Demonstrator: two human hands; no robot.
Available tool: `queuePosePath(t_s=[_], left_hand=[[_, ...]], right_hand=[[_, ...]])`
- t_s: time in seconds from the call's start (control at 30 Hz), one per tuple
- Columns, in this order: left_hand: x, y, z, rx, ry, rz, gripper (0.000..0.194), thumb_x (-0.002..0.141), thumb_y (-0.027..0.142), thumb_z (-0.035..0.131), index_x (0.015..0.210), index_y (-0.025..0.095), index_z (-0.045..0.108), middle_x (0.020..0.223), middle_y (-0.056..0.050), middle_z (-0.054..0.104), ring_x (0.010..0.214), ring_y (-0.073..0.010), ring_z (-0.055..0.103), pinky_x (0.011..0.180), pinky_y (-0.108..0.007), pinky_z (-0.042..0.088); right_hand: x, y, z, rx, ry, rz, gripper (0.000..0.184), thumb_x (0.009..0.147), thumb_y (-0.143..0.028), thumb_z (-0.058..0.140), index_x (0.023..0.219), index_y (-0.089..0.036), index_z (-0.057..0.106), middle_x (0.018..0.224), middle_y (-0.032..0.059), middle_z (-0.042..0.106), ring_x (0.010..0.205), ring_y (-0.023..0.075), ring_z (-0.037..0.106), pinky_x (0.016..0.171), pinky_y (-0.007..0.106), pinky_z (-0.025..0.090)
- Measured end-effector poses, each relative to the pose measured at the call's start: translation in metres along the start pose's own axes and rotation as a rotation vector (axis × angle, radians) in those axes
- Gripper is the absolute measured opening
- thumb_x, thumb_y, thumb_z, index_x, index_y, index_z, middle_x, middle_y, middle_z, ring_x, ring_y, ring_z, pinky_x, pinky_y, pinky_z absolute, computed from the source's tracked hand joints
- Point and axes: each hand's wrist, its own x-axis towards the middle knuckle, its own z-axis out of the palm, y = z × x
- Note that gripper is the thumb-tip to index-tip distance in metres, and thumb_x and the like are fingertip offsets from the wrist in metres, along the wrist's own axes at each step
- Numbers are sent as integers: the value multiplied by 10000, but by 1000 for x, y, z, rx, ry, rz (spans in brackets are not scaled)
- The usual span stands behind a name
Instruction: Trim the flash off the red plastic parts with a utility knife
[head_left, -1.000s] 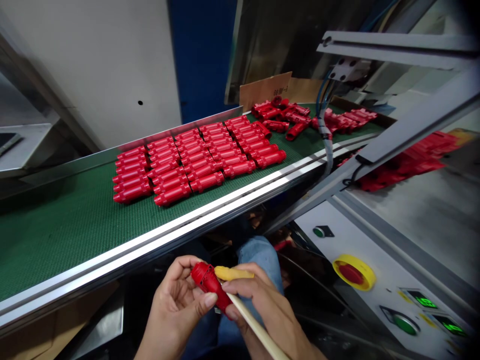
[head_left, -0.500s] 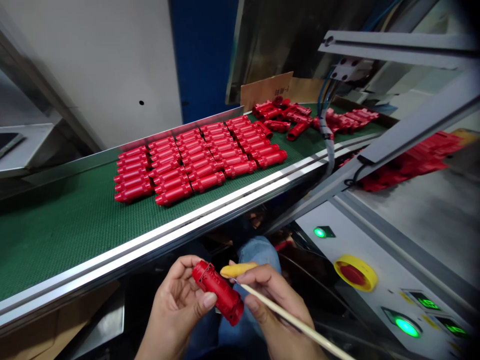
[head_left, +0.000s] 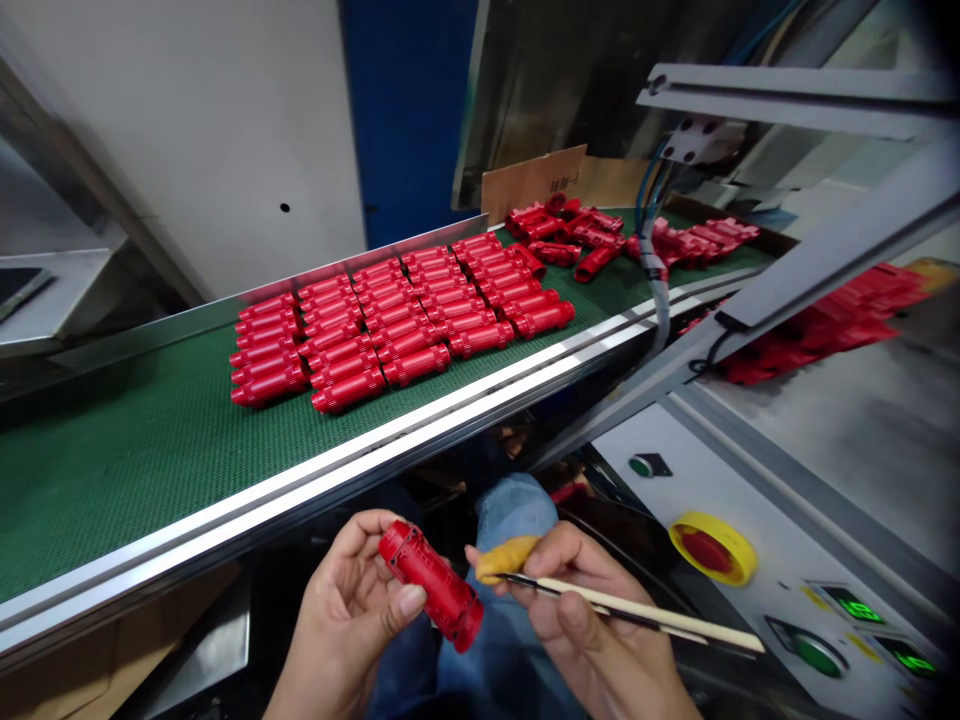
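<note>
My left hand is closed round a red plastic cylinder part, held tilted over my lap below the belt's edge. Just to its right, my right hand pinches a thin wooden stick that lies almost level and points right; its index finger wears a yellow fingertip cover. The stick's tip is a little apart from the part. On the green conveyor belt lie several neat rows of the same red parts, and a loose heap of red parts lies further along.
A control panel at the lower right carries a yellow-ringed red emergency button, a small dark button and green lit displays. Metal frame bars cross above it. More red parts sit behind the bars. My jeans-clad knee is below.
The stick has swung away from the red part, from steeply slanted to nearly level. The left hand has kept its grip on the part. The small green panel light lit up, then went dark.
</note>
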Motion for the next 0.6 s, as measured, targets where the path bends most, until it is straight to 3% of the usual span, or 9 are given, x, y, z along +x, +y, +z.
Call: queuePosePath(t_s=[0.1,0.2,0.33,0.4,0.5,0.6], left_hand=[[0,1,2,-25,9,-7,474,659,248,954,1031,201,664,898,-47,740,793,-189,717,769,-286,581],[1,1,3,-35,18,15,471,644,225,962,1016,190,674,867,-40,738,755,-158,698,727,-246,575],[1,0,3,-33,2,10,474,652,237,958,1032,202,676,929,-43,742,827,-186,728,784,-267,589],[1,0,3,-37,0,18,465,660,240,952,1035,202,679,938,-45,739,850,-195,732,795,-269,587],[3,1,1,-39,12,35,450,674,228,942,1039,192,682,957,-57,741,834,-176,714,777,-250,576],[5,1,-6,-20,-13,33,414,724,210,912,1059,195,668,1002,-68,745,887,-185,716,827,-267,576]], right_hand=[[-6,-9,-5,64,-34,49,207,983,-404,620,1094,-230,629,1089,93,746,1072,211,761,1073,443,584],[-9,-14,-11,-45,-15,49,252,985,-480,594,1084,-250,622,1137,109,754,1093,238,761,994,438,628],[-2,-13,-11,-721,94,-193,140,947,-307,692,1071,-255,731,1103,68,768,1062,180,761,944,273,644],[0,-12,-8,-960,121,-289,169,913,-234,728,1079,-259,748,1051,41,774,1003,147,760,917,209,636],[0,-12,-2,-1005,74,-351,175,919,-246,725,1093,-250,736,1001,24,777,933,137,751,901,200,631],[-2,-11,1,-955,-37,-424,214,943,-226,689,1155,-216,710,1074,58,760,996,160,728,895,240,633]])
